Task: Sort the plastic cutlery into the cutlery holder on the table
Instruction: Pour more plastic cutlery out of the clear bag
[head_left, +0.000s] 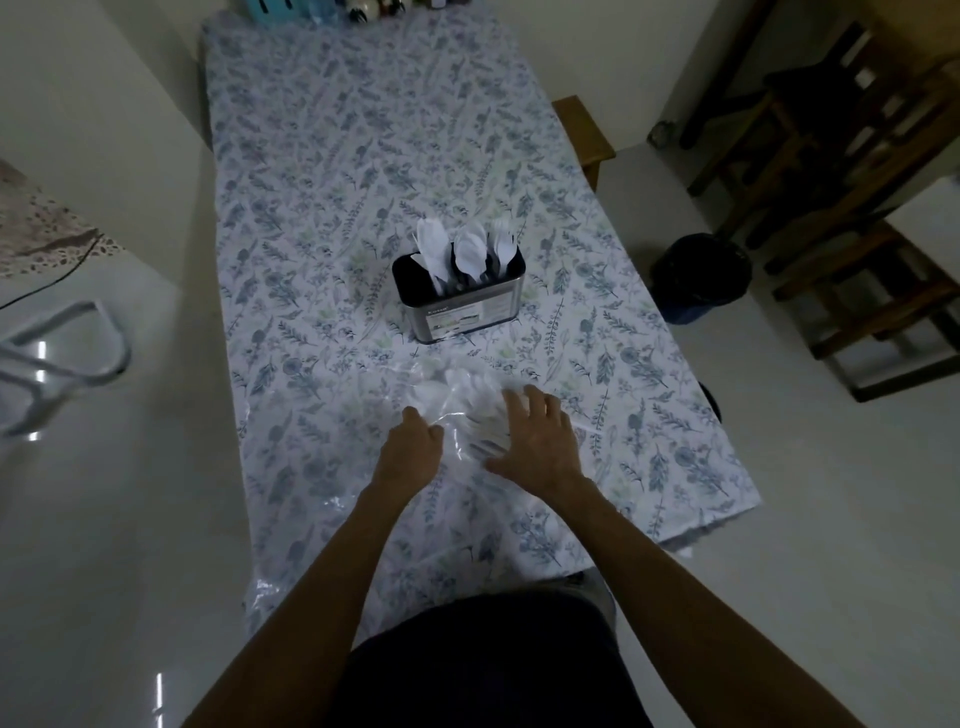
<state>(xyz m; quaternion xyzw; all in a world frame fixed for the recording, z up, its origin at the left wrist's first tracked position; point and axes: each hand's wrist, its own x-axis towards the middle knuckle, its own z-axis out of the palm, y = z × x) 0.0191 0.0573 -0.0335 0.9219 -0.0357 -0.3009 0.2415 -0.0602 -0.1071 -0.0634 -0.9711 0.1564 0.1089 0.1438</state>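
White cutlery (470, 410) lies bagged at six o'clock of the holder (460, 296); left hand (413, 452) pinches the bag (441, 384), right hand (537, 441) spread flat, steadying it.

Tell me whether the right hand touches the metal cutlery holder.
Apart. The head view shows patterned tablecloth between the right hand and the metal cutlery holder.

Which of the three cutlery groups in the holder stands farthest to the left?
The knives, flat blades, at the left end of the cutlery holder.
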